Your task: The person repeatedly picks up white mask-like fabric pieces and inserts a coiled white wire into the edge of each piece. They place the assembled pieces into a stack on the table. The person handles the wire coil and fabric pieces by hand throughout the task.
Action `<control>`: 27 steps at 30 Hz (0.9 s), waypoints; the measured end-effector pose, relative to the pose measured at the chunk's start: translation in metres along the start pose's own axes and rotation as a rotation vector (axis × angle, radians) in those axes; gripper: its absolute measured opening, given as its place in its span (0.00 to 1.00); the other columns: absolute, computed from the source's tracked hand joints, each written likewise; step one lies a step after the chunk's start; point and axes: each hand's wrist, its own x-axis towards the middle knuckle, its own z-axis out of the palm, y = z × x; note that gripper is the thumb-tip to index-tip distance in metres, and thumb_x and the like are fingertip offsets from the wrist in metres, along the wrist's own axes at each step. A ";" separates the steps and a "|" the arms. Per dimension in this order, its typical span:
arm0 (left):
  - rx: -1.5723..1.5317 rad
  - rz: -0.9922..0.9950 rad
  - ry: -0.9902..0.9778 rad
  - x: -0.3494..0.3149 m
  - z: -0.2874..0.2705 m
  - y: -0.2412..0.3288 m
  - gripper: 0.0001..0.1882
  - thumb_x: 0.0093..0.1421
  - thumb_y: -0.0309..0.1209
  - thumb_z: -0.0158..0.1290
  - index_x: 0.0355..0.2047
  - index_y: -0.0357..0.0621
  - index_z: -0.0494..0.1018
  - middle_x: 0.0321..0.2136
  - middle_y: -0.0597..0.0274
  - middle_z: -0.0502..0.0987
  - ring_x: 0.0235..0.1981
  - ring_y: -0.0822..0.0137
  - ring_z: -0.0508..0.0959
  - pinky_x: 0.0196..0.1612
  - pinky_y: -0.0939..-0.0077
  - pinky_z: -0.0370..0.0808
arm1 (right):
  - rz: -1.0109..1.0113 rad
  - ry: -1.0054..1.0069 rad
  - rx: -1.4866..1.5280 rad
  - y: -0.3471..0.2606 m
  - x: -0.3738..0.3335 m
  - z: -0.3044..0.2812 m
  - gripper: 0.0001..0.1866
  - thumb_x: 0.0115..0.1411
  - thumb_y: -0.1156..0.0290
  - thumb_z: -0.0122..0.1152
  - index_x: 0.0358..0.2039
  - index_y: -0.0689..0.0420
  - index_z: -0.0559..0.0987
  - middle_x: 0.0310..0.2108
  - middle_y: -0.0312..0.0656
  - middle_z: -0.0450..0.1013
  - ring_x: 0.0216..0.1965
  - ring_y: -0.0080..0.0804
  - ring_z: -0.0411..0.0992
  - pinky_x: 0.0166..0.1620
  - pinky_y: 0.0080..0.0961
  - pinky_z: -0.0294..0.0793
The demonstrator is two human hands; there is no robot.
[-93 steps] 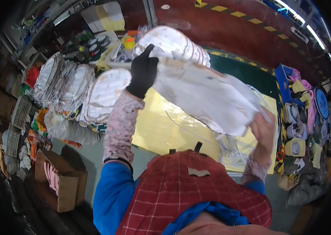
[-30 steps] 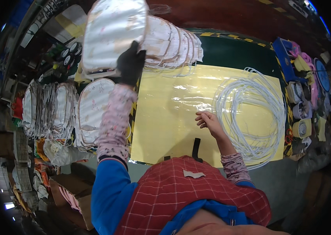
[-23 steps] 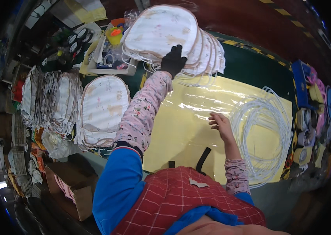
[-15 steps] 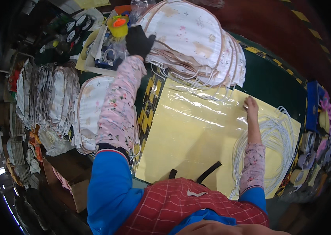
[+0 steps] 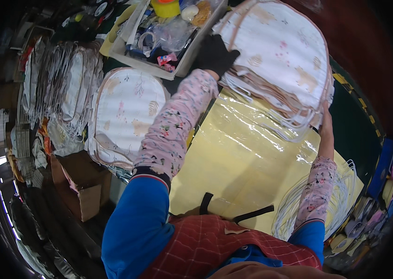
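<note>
A thick stack of white printed fabric pieces (image 5: 275, 44) with rounded tops and brown edging lies at the far right of centre, white cords hanging from its near edge. My left hand (image 5: 216, 55), in a black glove, touches the stack's left side with its thumb spread away from the fingers. Against the near right corner of the stack rests my bare right hand (image 5: 326, 128). Its fingers stretch up along the edge and are partly hidden. Beneath the near edge is a yellow sheet (image 5: 238, 172) with a shiny clear covering.
A coil of white cord (image 5: 289, 209) lies under my right forearm. At left are another pile of printed pieces (image 5: 129, 100) and a hanging row of similar ones (image 5: 68, 83). A cluttered plastic box (image 5: 178, 65) stands beside my left hand; a blue bin (image 5: 382, 167) is far right.
My right hand has gone from the yellow sheet's far edge to the stack's near right corner. My left hand stays by the stack's left side. The whole view has shifted.
</note>
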 end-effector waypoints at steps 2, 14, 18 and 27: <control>-0.068 0.007 -0.132 -0.022 0.036 -0.011 0.38 0.43 0.56 0.58 0.45 0.38 0.68 0.42 0.42 0.70 0.46 0.47 0.71 0.47 0.57 0.69 | 0.035 -0.045 0.211 -0.002 -0.010 -0.006 0.35 0.60 0.46 0.50 0.57 0.63 0.63 0.50 0.44 0.69 0.46 0.34 0.70 0.51 0.28 0.69; -0.339 -0.225 -0.429 0.012 0.082 0.026 0.62 0.34 0.61 0.62 0.60 0.30 0.51 0.58 0.40 0.57 0.60 0.51 0.59 0.61 0.68 0.57 | 0.080 -0.008 0.068 0.006 0.002 -0.045 0.30 0.56 0.51 0.59 0.52 0.58 0.66 0.43 0.39 0.70 0.43 0.31 0.71 0.46 0.27 0.73; -0.589 -0.253 -0.347 0.006 0.079 0.012 0.58 0.38 0.53 0.64 0.61 0.32 0.49 0.59 0.42 0.56 0.61 0.52 0.58 0.62 0.70 0.56 | 0.139 -0.120 0.238 -0.005 -0.026 -0.017 0.22 0.57 0.57 0.60 0.46 0.57 0.69 0.34 0.38 0.72 0.34 0.30 0.74 0.38 0.27 0.77; -1.032 -0.051 -0.362 -0.102 0.030 -0.038 0.40 0.51 0.46 0.59 0.57 0.34 0.59 0.52 0.48 0.67 0.53 0.64 0.66 0.55 0.68 0.62 | 0.066 -0.080 0.269 0.029 -0.141 -0.048 0.32 0.54 0.65 0.59 0.57 0.59 0.61 0.50 0.45 0.67 0.49 0.38 0.68 0.51 0.33 0.69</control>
